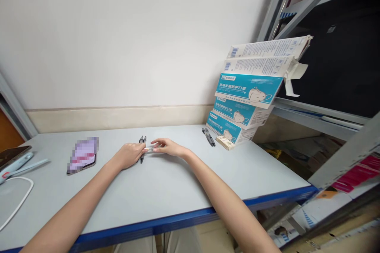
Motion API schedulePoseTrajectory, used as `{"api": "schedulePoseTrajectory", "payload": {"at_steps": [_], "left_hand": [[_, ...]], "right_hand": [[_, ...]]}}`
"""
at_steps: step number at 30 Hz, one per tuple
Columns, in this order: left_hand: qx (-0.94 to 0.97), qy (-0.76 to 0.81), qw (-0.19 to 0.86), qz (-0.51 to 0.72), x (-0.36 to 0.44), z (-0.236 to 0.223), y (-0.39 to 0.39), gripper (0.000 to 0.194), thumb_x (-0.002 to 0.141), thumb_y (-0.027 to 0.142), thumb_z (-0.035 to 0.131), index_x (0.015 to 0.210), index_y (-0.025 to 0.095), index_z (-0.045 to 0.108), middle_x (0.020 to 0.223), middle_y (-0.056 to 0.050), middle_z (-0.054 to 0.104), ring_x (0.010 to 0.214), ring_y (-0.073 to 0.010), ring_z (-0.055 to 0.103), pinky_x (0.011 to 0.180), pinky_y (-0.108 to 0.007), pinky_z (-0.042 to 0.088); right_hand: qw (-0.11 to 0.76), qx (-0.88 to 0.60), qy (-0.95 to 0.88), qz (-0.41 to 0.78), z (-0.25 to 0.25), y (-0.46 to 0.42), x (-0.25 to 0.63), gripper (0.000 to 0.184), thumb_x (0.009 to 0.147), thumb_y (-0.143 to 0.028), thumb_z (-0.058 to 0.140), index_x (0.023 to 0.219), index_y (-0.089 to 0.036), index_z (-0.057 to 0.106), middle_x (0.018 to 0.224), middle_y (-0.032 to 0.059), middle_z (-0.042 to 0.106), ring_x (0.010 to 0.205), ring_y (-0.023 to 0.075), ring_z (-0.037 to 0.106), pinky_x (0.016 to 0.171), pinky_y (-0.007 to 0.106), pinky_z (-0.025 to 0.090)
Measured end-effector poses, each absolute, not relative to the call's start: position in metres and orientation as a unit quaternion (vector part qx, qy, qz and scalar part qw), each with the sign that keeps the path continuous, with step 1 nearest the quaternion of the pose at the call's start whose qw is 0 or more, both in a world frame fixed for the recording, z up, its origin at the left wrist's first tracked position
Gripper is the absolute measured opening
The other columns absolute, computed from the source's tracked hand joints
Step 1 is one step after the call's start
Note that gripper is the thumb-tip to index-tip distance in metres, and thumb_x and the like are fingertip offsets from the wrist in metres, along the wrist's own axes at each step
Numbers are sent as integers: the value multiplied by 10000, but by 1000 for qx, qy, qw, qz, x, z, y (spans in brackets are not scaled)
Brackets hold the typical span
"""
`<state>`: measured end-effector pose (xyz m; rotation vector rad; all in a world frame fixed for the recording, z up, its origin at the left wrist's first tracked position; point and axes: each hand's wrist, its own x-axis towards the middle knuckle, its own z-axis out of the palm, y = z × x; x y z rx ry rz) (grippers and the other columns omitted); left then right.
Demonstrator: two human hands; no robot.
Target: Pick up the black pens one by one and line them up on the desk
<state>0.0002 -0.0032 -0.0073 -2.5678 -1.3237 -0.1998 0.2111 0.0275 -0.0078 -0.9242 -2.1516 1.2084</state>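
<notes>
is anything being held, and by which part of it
The left hand holds the pens around their middle. A thin strip reaches the right hand, whose fingertips seem to pinch its end; what it is cannot be told.

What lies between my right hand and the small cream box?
Black pens lie between your right hand and the small cream box, in the head view.

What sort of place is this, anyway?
Probably a storeroom or small workroom: stacked boxes picturing face masks stand on a blue-edged table, beside a shelving rack with things on it.
</notes>
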Motion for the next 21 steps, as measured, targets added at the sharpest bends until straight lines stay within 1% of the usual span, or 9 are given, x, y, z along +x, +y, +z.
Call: {"api": "schedulePoseTrajectory", "payload": {"at_steps": [2,3,5,7,9,14,17,19,21], "left_hand": [[-878,-457,128,-68,0,-6,-4,415,925,399,164,804,185,498,716,-51,624,646,-179,596,556,-263,373],[-877,-458,129,-67,0,-6,-4,413,924,398,166,804,185,498,717,-52,625,644,-179,595,554,-263,372],[-877,-459,127,-65,-1,-6,-3,412,923,395,168,805,183,501,716,-56,626,637,-179,594,551,-265,372],[-873,-466,124,-65,-2,-6,-2,410,922,391,168,813,184,504,717,-56,627,631,-176,594,554,-264,373],[-866,-479,124,-69,-4,-6,-1,409,921,396,167,822,188,505,726,-53,628,639,-172,595,559,-259,372],[-857,-496,124,-66,-7,-4,0,417,922,418,158,826,196,498,760,-46,636,674,-173,601,564,-253,357],[-855,-501,123,-64,-6,-2,-1,422,921,425,156,830,196,498,767,-48,641,679,-185,604,559,-261,352],[-855,-500,122,-64,-5,-1,-2,421,920,432,162,827,197,497,766,-46,642,679,-185,606,557,-260,350],[-860,-492,118,-63,-4,-1,-3,412,920,433,171,820,199,494,761,-40,642,679,-176,607,558,-253,348]], "right_hand": [[217,-329,-783,481,-9,27,210,340,866,-270,426,1129,-111,572,881,86,657,579,84,490,625,232,427],[210,-335,-785,477,-9,28,209,341,876,-255,393,1113,-101,584,844,86,662,559,86,483,609,234,424],[225,-364,-802,417,-10,30,209,287,825,-217,478,1050,-119,628,844,72,664,610,99,504,634,237,417],[258,-391,-816,340,-10,31,211,254,749,-183,578,988,-162,662,895,48,660,743,125,538,710,243,404],[275,-398,-821,304,-9,32,213,238,734,-184,597,959,-185,674,907,31,659,821,141,546,754,247,389],[255,-403,-825,304,-5,30,217,231,777,-192,536,973,-187,659,803,20,662,755,137,548,712,246,383],[272,-389,-826,303,-4,29,219,210,777,-159,518,941,-171,650,770,17,646,741,127,531,711,240,375],[285,-370,-825,317,-4,28,217,223,766,-154,533,972,-164,618,734,4,617,697,116,512,688,231,375],[300,-357,-824,321,-5,25,214,277,739,-159,574,1016,-164,567,733,-11,588,655,106,487,652,222,374]]}}
